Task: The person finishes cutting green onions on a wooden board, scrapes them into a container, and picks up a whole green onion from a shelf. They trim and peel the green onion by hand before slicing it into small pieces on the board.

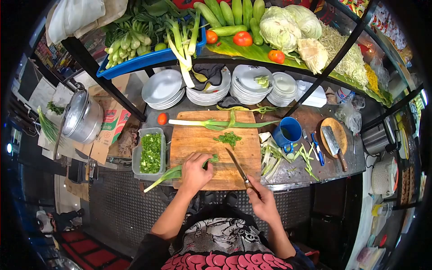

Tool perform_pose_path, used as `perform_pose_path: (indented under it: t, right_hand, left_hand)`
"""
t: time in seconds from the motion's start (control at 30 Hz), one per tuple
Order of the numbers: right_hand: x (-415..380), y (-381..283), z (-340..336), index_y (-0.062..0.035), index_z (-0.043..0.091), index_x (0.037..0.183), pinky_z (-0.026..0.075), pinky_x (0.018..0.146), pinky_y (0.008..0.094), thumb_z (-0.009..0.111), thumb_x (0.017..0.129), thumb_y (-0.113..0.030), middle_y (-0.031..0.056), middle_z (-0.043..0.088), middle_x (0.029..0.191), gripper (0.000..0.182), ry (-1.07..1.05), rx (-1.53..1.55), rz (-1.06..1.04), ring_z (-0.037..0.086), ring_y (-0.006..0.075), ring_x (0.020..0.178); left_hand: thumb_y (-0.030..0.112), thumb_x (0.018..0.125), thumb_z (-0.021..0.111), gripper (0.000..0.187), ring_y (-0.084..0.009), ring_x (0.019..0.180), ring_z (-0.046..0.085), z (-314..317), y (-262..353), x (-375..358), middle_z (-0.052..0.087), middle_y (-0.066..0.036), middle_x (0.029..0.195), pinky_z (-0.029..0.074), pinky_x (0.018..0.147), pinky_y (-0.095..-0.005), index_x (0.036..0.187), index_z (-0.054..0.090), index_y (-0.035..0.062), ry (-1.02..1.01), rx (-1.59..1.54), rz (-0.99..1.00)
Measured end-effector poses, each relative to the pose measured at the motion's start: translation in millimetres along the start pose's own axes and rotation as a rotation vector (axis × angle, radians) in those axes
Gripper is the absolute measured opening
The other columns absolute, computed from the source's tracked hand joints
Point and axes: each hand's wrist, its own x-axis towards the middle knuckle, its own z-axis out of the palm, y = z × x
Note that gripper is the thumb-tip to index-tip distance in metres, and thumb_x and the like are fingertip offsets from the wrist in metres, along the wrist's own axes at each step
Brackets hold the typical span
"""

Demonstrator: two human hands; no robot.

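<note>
My left hand [196, 172] is closed around a leek [164, 177] at the front left of the wooden cutting board [189, 145]. The leek's white end sticks out past the board's left edge, and its cut green end shows beside my fingers. In my right hand [262, 200] is a knife [237, 165] by its dark handle, the blade slanting up and left over the board, apart from the leek. A small heap of chopped greens [228, 138] lies beyond the blade tip. Another whole leek [202, 123] stretches across the board's far side.
Left of the board stand a plastic container of chopped greens [151, 154] and a tomato [162, 119]. To the right are a blue mug [287, 132], leek trimmings [272, 155] and a cleaver [331, 142] on a round board. Plate stacks [163, 89] line the back beneath a vegetable shelf.
</note>
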Motion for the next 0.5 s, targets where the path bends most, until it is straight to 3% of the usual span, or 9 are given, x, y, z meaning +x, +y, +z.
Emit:
perform_pose_path:
  t: [0.03,0.13,0.17,0.27,0.3,0.4,0.5]
  right_hand:
    - [-3.3,-1.6,3.5,-0.0025,0.054,0.152,0.051,0.081,0.0277,0.061,0.103,-0.002,0.0081,0.069,0.100,0.050,-0.018,0.030,0.044,0.059,0.0121,0.086]
    - [-9.0,-1.4,16.6,-0.0028,0.049,0.156,0.054,0.088,0.0305,0.061,0.102,-0.002,0.0152,0.072,0.111,0.055,-0.042,-0.113,-0.079,0.065,0.0155,0.093]
    - [-10.7,-5.3,22.2,-0.0031,0.050,0.155,0.054,0.095,0.0330,0.062,0.101,-0.001,0.0223,0.072,0.121,0.055,-0.028,-0.151,-0.092,0.071,0.0239,0.105]
    - [-13.4,-10.1,31.1,-0.0045,0.050,0.156,0.052,0.099,0.0356,0.061,0.100,0.001,0.0276,0.068,0.130,0.057,-0.015,-0.192,-0.167,0.071,0.0353,0.116]
    - [-13.3,-20.4,29.3,-0.0068,0.049,0.157,0.052,0.100,0.0366,0.061,0.099,0.002,0.0293,0.066,0.132,0.059,-0.068,-0.188,-0.054,0.068,0.0424,0.121]
    - [-11.8,-11.5,30.9,-0.0124,0.046,0.159,0.055,0.095,0.0468,0.061,0.099,-0.002,0.0300,0.066,0.130,0.063,-0.058,-0.183,-0.089,0.067,0.0488,0.113]
    - [-9.8,-9.9,32.6,-0.0128,0.046,0.159,0.056,0.092,0.0483,0.060,0.099,-0.003,0.0297,0.066,0.127,0.063,-0.022,-0.229,-0.170,0.069,0.0484,0.106]
  left_hand:
    - [0.003,0.078,0.073,0.020,-0.0364,0.091,0.070,0.6,-3.3,-0.3,0.076,-0.015,0.095,0.056,0.084,-0.0443,0.097,0.078,0.0046,-0.001,-0.009,0.010]
    - [0.006,0.081,0.077,0.013,-0.0363,0.090,0.070,-0.1,0.8,0.6,0.076,-0.015,0.095,0.056,0.083,-0.0441,0.094,0.078,0.0042,-0.007,-0.014,-0.027]
    - [0.007,0.082,0.078,0.010,-0.0361,0.090,0.070,-0.5,3.6,2.5,0.076,-0.015,0.094,0.056,0.083,-0.0440,0.092,0.078,0.0040,-0.009,-0.011,-0.051]
    - [0.010,0.085,0.080,0.009,-0.0362,0.090,0.070,2.3,8.6,8.2,0.075,-0.013,0.091,0.056,0.080,-0.0440,0.091,0.078,0.0036,0.029,-0.046,-0.158]
    - [0.010,0.084,0.080,0.009,-0.0353,0.089,0.070,2.8,7.6,9.3,0.074,-0.013,0.091,0.055,0.081,-0.0439,0.091,0.079,0.0037,0.034,-0.045,-0.157]
    - [0.009,0.084,0.080,0.008,-0.0331,0.088,0.068,5.8,-2.6,9.4,0.073,-0.011,0.091,0.053,0.083,-0.0438,0.090,0.079,0.0041,0.059,0.000,-0.086]
    - [0.009,0.084,0.080,0.008,-0.0317,0.088,0.066,8.3,-9.2,7.3,0.072,-0.010,0.091,0.050,0.085,-0.0436,0.091,0.080,0.0042,0.087,0.097,0.060]
